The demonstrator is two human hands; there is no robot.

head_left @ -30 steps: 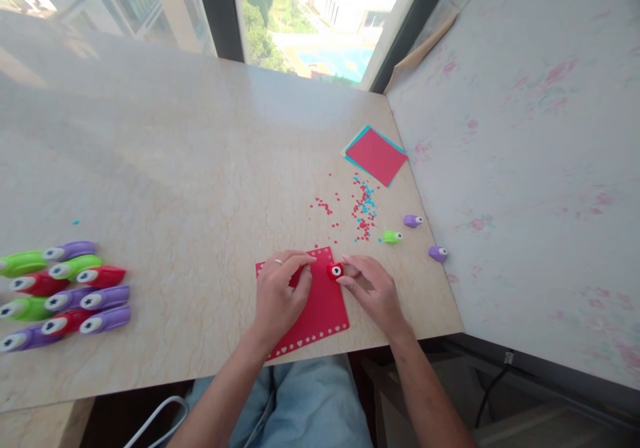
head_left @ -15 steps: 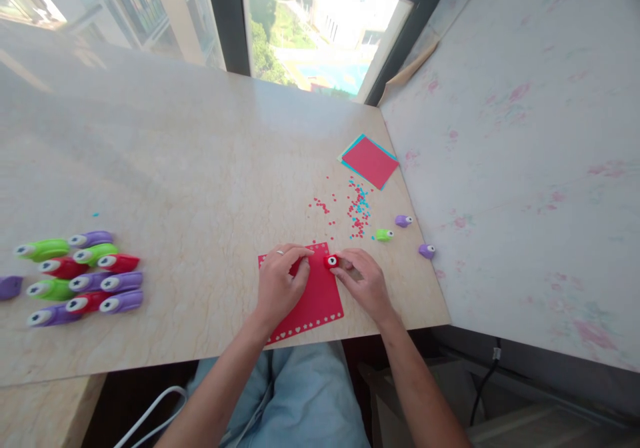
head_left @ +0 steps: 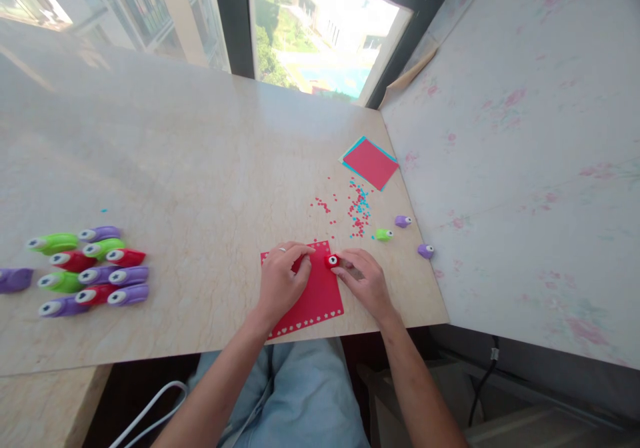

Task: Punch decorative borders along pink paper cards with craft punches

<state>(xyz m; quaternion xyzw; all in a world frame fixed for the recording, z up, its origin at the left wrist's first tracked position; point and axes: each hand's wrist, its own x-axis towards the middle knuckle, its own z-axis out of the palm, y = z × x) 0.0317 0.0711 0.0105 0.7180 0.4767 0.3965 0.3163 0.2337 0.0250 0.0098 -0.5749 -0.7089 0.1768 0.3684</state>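
A red sheet of paper [head_left: 320, 295] lies near the front edge of the counter, with rows of small star and heart holes along its bottom and top edges. My left hand [head_left: 284, 278] rests on the sheet, fingers curled over its upper part and thumb bent in, holding it. At the sheet's right edge, my right hand [head_left: 364, 280] grips a small red craft punch [head_left: 332, 261] between thumb and fingers. Whether the paper's edge sits inside the punch's slot is too small to tell.
Red and blue punched bits [head_left: 359, 208] lie scattered beyond my hands. A stack of coloured paper [head_left: 371, 163] is behind them. A green punch [head_left: 384, 235] and two purple punches [head_left: 403, 221] stand near the wall. Several larger punches [head_left: 97, 275] form rows at left.
The view has shifted slightly, so the punches at left appear a little further right. Both hands, the sheet and the red punch keep nearly the same positions.
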